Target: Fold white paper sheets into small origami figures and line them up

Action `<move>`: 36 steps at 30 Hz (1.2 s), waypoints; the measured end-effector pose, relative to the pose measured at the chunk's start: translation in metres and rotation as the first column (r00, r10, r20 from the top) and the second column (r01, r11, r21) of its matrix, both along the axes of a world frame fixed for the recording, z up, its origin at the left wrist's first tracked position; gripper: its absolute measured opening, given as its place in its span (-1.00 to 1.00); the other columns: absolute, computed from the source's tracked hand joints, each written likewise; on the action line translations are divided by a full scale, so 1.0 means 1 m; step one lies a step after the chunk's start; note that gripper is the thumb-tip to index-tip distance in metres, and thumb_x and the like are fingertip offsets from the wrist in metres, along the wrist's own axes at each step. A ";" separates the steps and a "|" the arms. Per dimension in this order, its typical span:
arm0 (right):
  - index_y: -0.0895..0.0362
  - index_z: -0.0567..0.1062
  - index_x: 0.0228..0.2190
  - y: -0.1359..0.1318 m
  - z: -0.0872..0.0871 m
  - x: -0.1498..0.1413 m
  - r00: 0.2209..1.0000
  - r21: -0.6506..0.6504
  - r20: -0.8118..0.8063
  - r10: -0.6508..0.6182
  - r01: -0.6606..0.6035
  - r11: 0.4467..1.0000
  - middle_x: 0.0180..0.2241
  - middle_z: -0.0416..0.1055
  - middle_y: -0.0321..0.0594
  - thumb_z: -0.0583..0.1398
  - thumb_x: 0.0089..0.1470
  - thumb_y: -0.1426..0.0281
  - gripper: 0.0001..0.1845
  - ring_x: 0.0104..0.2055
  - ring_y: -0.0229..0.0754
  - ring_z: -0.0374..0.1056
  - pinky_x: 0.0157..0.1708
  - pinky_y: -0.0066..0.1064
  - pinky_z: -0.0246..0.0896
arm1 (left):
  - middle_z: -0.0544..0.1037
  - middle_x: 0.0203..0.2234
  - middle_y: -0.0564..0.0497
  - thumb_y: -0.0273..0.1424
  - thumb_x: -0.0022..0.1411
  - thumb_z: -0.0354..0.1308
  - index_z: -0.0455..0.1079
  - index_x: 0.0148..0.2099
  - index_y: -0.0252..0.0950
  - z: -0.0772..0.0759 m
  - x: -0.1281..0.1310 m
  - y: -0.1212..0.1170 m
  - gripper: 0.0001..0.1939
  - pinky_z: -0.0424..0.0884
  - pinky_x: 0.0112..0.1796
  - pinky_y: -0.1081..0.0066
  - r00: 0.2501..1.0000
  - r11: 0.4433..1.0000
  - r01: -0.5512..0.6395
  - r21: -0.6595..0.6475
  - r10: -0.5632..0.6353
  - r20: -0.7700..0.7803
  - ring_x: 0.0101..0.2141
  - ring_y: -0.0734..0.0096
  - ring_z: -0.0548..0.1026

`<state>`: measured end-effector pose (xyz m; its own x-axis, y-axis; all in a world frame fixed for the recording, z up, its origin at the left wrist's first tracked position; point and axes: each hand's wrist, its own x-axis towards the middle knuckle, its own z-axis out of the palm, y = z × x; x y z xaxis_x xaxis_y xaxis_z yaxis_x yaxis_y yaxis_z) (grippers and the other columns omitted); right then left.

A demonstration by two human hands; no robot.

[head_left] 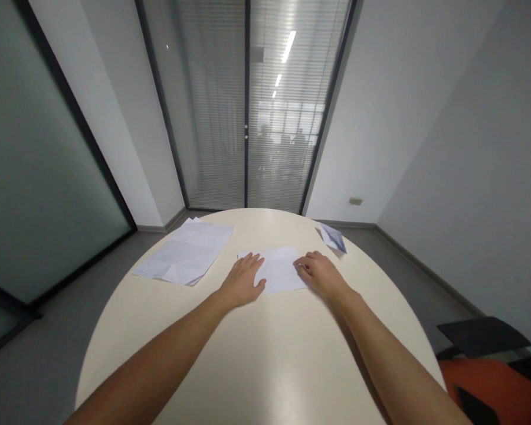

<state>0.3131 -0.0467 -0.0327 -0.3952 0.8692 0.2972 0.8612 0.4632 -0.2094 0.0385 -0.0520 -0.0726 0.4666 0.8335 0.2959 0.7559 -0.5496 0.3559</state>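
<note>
A white sheet of paper (279, 270) lies on the table in front of me, its long side running left to right. My left hand (244, 280) rests flat over its left end, fingers stretched out and thumb apart. At the sheet's right end, my right hand (321, 273) has its fingers curled in and closed at the paper's edge. The palm hides that edge, so the exact grip is partly out of sight.
A pile of white sheets (186, 251) lies on the left of the round cream table (265, 354). A folded paper piece (333, 237) sits near the right rim. An orange and black chair (491, 378) stands at the lower right. Glass panels with blinds (216, 118) rise beyond the table.
</note>
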 end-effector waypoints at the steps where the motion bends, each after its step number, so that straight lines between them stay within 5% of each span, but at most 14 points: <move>1: 0.08 0.63 -0.13 -0.003 0.003 -0.005 1.000 0.031 0.017 0.015 -0.016 0.999 -0.18 0.53 -0.01 0.09 0.26 0.28 -0.66 -0.08 0.05 0.36 -0.01 -0.16 0.20 | 0.17 0.35 -0.19 -0.24 0.29 0.09 0.23 0.33 -0.28 0.000 0.000 0.000 -0.41 -0.03 0.31 -0.04 1.000 1.000 0.007 -0.013 -0.007 -0.009 0.36 -0.03 0.05; 5: 0.10 0.45 0.14 -0.017 0.003 -0.038 0.987 0.076 -0.067 0.146 -0.140 0.987 0.15 0.38 -0.02 0.03 0.32 0.22 -0.53 0.19 0.06 0.25 0.20 -0.09 0.12 | 0.17 0.36 -0.20 -0.20 0.31 0.07 0.25 0.32 -0.27 0.004 0.001 -0.003 -0.42 -0.03 0.31 -0.06 0.994 0.994 0.101 -0.038 -0.102 -0.033 0.36 -0.03 0.06; 9: 0.16 0.19 0.33 -0.025 -0.021 -0.065 0.966 -0.052 -0.092 0.243 -0.249 0.967 0.34 0.14 -0.02 -0.11 0.38 0.18 -0.39 0.37 0.02 0.05 0.32 -0.05 -0.02 | 0.16 0.36 -0.17 -0.17 0.34 0.04 0.18 0.36 -0.23 0.006 0.002 -0.005 -0.40 -0.03 0.31 -0.01 0.990 0.989 0.137 -0.057 -0.139 -0.033 0.37 0.04 0.06; 14: 0.09 0.06 0.38 -0.014 -0.040 -0.052 0.997 -0.199 0.036 0.068 -0.059 0.978 0.41 -0.09 -0.11 -0.14 0.36 0.04 -0.31 0.45 0.09 -0.21 0.35 0.05 -0.19 | 0.09 0.39 -0.16 -0.13 0.35 0.01 0.11 0.40 -0.23 0.000 0.003 -0.001 -0.35 -0.10 0.32 0.02 0.991 0.991 0.110 -0.070 -0.114 -0.063 0.38 0.05 -0.01; 19: 0.13 0.04 0.38 0.004 -0.039 -0.019 0.984 -0.241 0.103 -0.144 0.165 0.956 0.42 -0.14 -0.05 -0.12 0.34 0.02 -0.27 0.45 0.16 -0.22 0.33 0.16 -0.22 | 0.08 0.39 -0.16 -0.13 0.36 -0.01 0.14 0.39 -0.24 -0.001 0.003 0.000 -0.37 -0.11 0.31 -0.03 0.995 0.995 0.071 -0.067 -0.076 -0.072 0.38 -0.02 -0.02; 26: 0.19 0.12 0.35 0.005 -0.041 -0.015 0.958 -0.158 0.133 -0.254 0.274 0.949 0.41 -0.09 0.03 -0.08 0.34 0.11 -0.31 0.43 0.27 -0.21 0.30 0.26 -0.23 | 0.28 0.31 -0.15 -0.26 0.36 0.02 0.32 0.27 -0.22 0.002 0.003 0.002 -0.52 -0.05 0.29 -0.07 0.996 0.997 -0.078 0.003 0.078 -0.037 0.33 -0.03 0.13; 29: 0.18 0.23 0.30 0.001 -0.032 -0.018 0.973 -0.085 0.131 -0.189 0.201 0.976 0.40 -0.05 0.00 -0.04 0.33 0.20 -0.39 0.43 0.26 -0.21 0.30 0.28 -0.25 | 0.41 0.22 -0.13 -0.34 0.34 0.06 0.40 0.19 -0.21 0.003 0.002 0.004 -0.61 0.03 0.27 -0.04 0.994 0.993 -0.110 0.044 0.109 0.024 0.25 0.04 0.28; 32: 0.12 0.35 0.24 -0.003 -0.021 -0.022 0.998 -0.037 0.056 0.026 -0.024 0.999 0.35 0.11 -0.03 -0.01 0.33 0.26 -0.48 0.41 0.14 -0.05 0.32 0.15 -0.13 | 0.53 0.09 -0.11 -0.43 0.32 0.08 0.45 0.11 -0.23 0.008 0.001 0.005 -0.67 0.13 0.22 0.01 0.991 0.989 -0.130 0.072 0.127 0.053 0.13 0.10 0.43; 36: 0.15 0.38 0.22 -0.009 -0.017 -0.031 0.966 -0.059 -0.022 0.257 -0.258 0.964 0.27 0.26 0.01 0.04 0.32 0.19 -0.47 0.32 0.07 0.15 0.30 -0.02 0.06 | 0.61 -0.04 -0.08 -0.51 0.32 0.04 0.48 0.04 -0.26 0.013 0.000 0.004 -0.70 0.29 0.11 0.14 0.989 0.983 -0.134 0.128 0.126 0.072 -0.01 0.17 0.52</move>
<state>0.2826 -0.0561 -0.0500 -0.6039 0.7554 0.2544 0.7115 0.6547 -0.2551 0.0389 -0.0482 -0.0594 0.3338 0.8375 0.4326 0.8023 -0.4933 0.3361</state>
